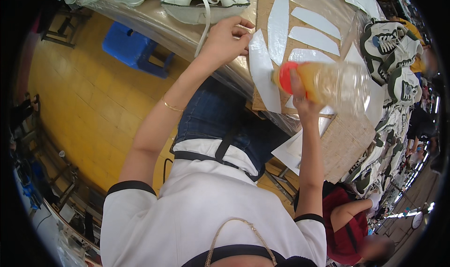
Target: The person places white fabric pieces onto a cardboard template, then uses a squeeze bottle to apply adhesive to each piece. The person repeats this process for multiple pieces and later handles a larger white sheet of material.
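Note:
My right hand (pixel 302 91) is closed round a clear plastic bottle (pixel 337 82) with a red end and yellowish contents. The bottle is tilted on its side, blurred by motion, its red end toward a long white cut piece (pixel 263 72). That piece lies along the left edge of a brown cardboard sheet (pixel 263 11). My left hand (pixel 227 40) is at the piece's upper tip, thumb and forefinger closed on its edge and the other fingers partly spread. Several more white pieces, among them a curved strip (pixel 314 38), lie on the cardboard. The bottle hides some of them.
White shoes (pixel 205 7) stand along the table's far edge, one with a loose lace hanging down. Many white and dark green shoes (pixel 391 51) are piled at the right. A blue stool (pixel 129 47) stands on the yellow floor. A person in red (pixel 344 222) sits at the lower right.

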### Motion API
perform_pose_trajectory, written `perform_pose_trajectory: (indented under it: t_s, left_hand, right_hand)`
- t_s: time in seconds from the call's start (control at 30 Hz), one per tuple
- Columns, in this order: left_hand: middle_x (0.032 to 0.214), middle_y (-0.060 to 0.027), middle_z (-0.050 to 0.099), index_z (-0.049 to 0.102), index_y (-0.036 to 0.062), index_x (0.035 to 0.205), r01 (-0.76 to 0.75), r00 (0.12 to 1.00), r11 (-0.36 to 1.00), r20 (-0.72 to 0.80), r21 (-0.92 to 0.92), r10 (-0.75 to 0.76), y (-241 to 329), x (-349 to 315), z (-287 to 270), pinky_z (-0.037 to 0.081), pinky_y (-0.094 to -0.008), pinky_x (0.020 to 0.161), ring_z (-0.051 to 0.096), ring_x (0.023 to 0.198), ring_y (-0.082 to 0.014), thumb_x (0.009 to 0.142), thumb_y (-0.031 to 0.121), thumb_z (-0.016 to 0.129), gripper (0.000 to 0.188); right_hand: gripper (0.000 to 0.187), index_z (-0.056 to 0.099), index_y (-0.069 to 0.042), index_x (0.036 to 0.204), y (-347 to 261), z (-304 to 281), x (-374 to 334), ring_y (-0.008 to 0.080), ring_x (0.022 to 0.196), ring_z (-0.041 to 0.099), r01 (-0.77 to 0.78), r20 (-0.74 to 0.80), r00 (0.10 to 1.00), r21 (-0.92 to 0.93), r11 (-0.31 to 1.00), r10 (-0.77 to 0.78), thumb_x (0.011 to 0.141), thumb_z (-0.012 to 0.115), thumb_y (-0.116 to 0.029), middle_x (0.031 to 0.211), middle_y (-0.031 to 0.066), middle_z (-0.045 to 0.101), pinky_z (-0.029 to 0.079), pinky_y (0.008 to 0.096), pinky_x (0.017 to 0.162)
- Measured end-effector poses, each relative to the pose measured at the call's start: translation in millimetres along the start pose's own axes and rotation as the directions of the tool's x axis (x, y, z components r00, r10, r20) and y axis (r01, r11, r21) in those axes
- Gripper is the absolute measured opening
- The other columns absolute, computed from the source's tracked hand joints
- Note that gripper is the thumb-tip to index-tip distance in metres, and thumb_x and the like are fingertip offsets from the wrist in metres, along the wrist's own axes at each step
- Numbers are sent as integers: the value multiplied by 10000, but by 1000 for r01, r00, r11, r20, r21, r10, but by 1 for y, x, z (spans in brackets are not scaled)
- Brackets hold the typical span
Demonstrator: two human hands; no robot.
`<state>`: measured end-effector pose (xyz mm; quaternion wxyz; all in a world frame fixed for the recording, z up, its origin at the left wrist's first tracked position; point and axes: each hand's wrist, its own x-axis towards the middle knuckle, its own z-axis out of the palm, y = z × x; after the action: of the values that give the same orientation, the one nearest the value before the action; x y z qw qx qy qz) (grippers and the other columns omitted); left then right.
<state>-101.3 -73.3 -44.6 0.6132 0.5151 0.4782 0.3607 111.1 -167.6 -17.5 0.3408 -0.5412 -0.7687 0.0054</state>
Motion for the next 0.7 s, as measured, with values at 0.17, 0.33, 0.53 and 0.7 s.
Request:
perform_pose_trajectory:
  t_s: [0.17, 0.33, 0.53, 0.7]
  left_hand:
    - [968, -125, 674, 521, -24, 1254, 74, 995, 971, 85, -226, -56, -9, -5, -6, 568, -253, 795, 658, 891, -139, 876, 31, 614, 393]
    - [972, -139, 683, 496, -49, 1280, 60, 997, 971, 58, -230, -48, -11, -4, -4, 569, -256, 796, 668, 851, -143, 880, 18, 600, 418]
    - [1019, -169, 670, 440, -38, 1360, 75, 995, 956, 84, -285, -53, -5, -8, -5, 571, -278, 806, 676, 869, -175, 923, 39, 537, 455]
    - [1059, -198, 642, 425, -11, 1383, 164, 984, 916, 121, -367, -127, 2, -9, -8, 573, -311, 822, 675, 901, -218, 1000, 189, 448, 432]
  right_hand:
    - [397, 588, 8, 1105, -9, -2, 8, 242, 853, 637, 149, 120, 982, -7, 989, -147, 772, 779, -91, 1005, 128, 644, 507, 341, 778]
    - [450, 549, 27, 1149, -29, -38, -18, 233, 894, 628, -135, 274, 956, 84, 987, 107, 771, 774, -68, 1010, 122, 628, 509, 335, 791]
    - [239, 664, -1, 952, -3, 23, 29, 211, 760, 642, 98, -57, 993, -46, 994, -101, 784, 775, -131, 874, 93, 667, 503, 322, 676]
    - [240, 691, -10, 873, -1, 59, 95, 203, 685, 648, 173, -361, 921, 47, 984, -144, 782, 794, -206, 816, 76, 688, 501, 318, 652]
